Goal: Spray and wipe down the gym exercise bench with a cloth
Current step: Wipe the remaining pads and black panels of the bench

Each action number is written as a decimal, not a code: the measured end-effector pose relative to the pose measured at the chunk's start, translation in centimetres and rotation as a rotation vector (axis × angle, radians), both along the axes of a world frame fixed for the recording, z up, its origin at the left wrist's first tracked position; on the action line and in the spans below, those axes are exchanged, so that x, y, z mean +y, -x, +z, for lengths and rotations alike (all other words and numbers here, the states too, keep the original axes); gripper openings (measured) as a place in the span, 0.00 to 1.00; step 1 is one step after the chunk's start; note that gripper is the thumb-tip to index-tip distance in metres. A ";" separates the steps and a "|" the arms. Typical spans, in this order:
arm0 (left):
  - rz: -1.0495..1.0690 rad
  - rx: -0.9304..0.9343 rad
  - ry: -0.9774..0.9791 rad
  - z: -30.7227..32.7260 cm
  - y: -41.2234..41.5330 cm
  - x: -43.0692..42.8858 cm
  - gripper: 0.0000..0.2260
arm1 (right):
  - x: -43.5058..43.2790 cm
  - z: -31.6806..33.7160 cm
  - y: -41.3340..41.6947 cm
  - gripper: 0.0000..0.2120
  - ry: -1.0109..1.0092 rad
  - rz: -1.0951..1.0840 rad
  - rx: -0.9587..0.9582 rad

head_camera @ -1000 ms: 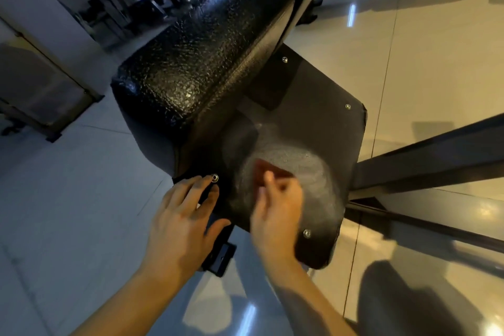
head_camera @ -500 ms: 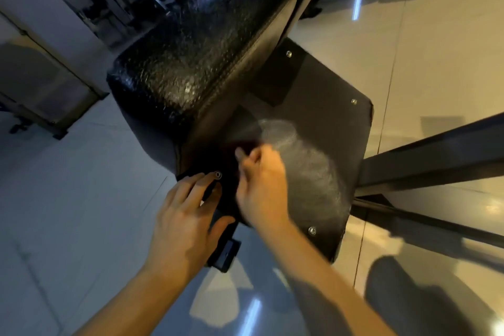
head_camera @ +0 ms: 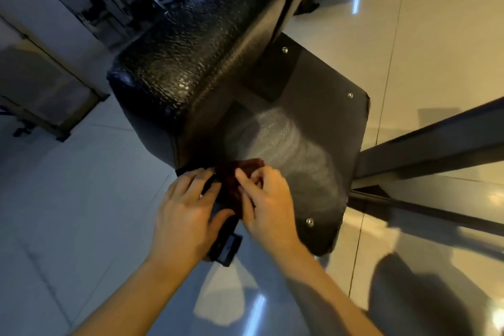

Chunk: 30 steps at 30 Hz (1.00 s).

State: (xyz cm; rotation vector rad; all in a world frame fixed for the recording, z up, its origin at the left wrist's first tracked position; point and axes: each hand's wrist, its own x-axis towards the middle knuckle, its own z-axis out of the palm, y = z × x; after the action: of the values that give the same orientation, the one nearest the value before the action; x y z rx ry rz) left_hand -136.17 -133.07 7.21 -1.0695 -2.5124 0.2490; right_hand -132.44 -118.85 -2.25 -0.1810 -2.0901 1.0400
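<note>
We judge the job to be partway through the wiping. The flat panel [head_camera: 321, 106] of the bench [head_camera: 163, 123], to the right of its padded top [head_camera: 201, 57], carries a pale hazy patch [head_camera: 283, 139] with curved streaks across its middle. That reads to us as spray already put on and partly rubbed in. The far part of the panel and its right edge look dull and unstreaked, so we think they are left to do. Whether the padded top has been wiped we cannot tell, though it shines.

The cloth [head_camera: 231, 180], dark reddish-brown, lies bunched at the near left edge of the panel, just where the panel meets the near corner of the padded top. Our right hand [head_camera: 268, 207] has it in its grip, fingers curled over it and pressing it to the panel. Our left hand [head_camera: 185, 213] lies just beside the cloth, fingers straight on the bench corner and thumb spread toward a black bracket [head_camera: 226, 248] below. Its grip is slack and holds nothing.

As to containers, we see no spray bottle, bucket or bin in this view, neither in a hand nor on the floor [head_camera: 68, 199] around the bench. Whatever held the spray is out of view, so we cannot say how much is in it.
</note>
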 end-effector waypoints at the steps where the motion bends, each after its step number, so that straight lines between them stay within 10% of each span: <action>1: -0.009 0.007 0.001 -0.1 0.0 0.0 0.25 | 1.7 -1.1 0.2 0.16 0.009 -0.062 -0.017; 9: -0.049 0.004 -0.064 -0.6 0.1 0.1 0.27 | 6.5 -5.4 -3.8 0.09 0.680 -0.657 -0.422; 16: -0.025 0.008 -0.022 -0.5 -0.1 -0.2 0.26 | -1.5 0.4 -1.2 0.17 0.224 -0.080 -0.041; 25: -0.053 0.003 -0.089 -1.0 -0.1 0.0 0.27 | 7.0 -7.3 -4.0 0.17 0.502 -0.651 -0.502; 30: -0.029 -0.004 -0.040 -0.7 -0.2 0.1 0.27 | 1.0 1.5 1.6 0.17 0.260 -0.282 -0.213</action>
State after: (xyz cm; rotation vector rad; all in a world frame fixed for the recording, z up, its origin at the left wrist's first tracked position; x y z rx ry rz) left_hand -135.99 -132.97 6.50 -1.0911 -2.4929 0.1870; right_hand -134.02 -117.86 -0.72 -0.7225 -2.0313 1.1532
